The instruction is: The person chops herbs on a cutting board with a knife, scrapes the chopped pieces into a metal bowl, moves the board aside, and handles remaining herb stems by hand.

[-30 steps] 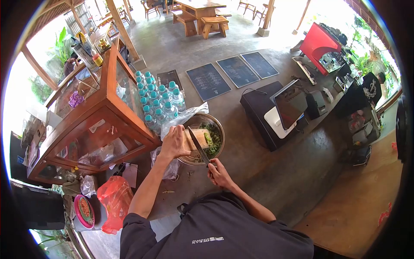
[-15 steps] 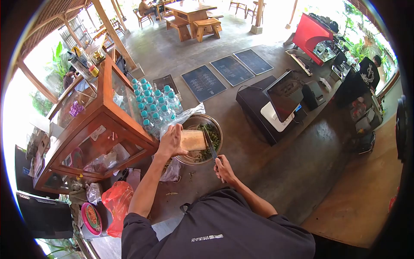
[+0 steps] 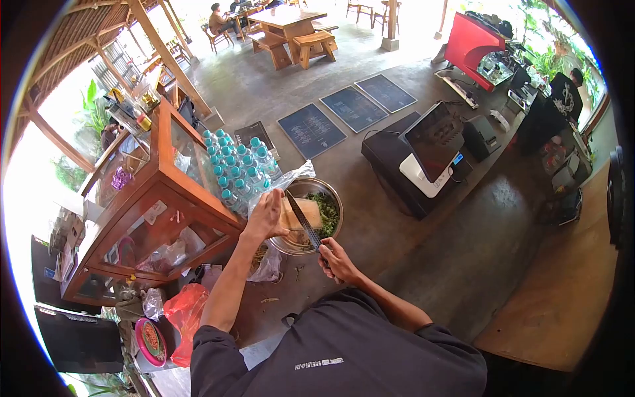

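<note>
My left hand (image 3: 267, 217) grips the left end of a pale wooden cutting board (image 3: 308, 213), which is held over a wide metal bowl (image 3: 340, 221). Chopped green leaves (image 3: 329, 206) lie in the bowl, mostly on its right side. In my closed right hand (image 3: 337, 262) is the handle of a knife (image 3: 303, 219). Its dark, dimpled blade slants across the board, with the tip pointing up and left near my left fingers. Part of the bowl's inside is hidden by the board and my hand.
Several water bottles (image 3: 239, 165) stand behind the bowl, beside a wood-and-glass cabinet (image 3: 155, 215). Near it are a red plastic bag (image 3: 185, 314) and a pink bowl (image 3: 151, 342). A touchscreen monitor (image 3: 433, 142) is at right, and chalkboards (image 3: 354, 109) lie beyond.
The knife has swung left, from the board's right edge to across its top. My right hand has shifted slightly left and down. The board is tilted differently, and more greens show in the bowl.
</note>
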`<move>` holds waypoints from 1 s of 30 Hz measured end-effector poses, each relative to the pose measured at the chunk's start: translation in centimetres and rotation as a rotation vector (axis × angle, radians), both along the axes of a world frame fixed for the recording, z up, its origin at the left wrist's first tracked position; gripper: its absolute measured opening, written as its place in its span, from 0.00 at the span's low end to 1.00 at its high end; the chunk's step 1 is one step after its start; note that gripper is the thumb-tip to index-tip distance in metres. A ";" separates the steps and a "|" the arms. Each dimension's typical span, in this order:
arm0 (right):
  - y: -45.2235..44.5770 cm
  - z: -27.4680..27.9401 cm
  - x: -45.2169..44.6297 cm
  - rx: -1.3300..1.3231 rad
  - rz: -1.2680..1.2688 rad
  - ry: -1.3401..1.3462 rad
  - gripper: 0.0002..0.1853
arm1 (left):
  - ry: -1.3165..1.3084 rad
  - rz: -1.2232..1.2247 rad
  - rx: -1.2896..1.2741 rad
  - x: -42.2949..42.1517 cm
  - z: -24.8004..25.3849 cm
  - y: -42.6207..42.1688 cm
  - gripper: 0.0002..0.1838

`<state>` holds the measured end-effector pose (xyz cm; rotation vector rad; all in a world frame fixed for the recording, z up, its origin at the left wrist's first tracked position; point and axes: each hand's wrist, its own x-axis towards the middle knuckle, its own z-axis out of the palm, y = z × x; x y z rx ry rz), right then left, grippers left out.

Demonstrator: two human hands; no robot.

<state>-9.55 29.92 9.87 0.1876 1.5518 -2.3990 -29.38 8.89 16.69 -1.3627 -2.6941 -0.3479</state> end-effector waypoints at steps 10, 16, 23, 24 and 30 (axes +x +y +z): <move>0.8 -1.6 0.0 0.020 0.003 0.001 0.14 | -0.124 0.017 -0.005 0.7 2.5 1.6 0.63; 1.2 -3.2 0.2 0.053 -0.129 -0.118 0.15 | -0.107 -0.019 -0.067 1.0 3.3 1.5 0.61; 0.8 -1.9 0.3 0.040 -0.105 -0.060 0.14 | -0.097 -0.029 -0.073 1.0 2.8 1.1 0.67; 0.8 -1.9 0.2 0.028 -0.085 -0.028 0.14 | -0.120 -0.006 -0.045 1.1 3.1 1.3 0.66; 1.0 -3.4 0.0 0.079 -0.119 -0.078 0.14 | -0.237 0.159 0.043 1.5 5.2 1.1 0.60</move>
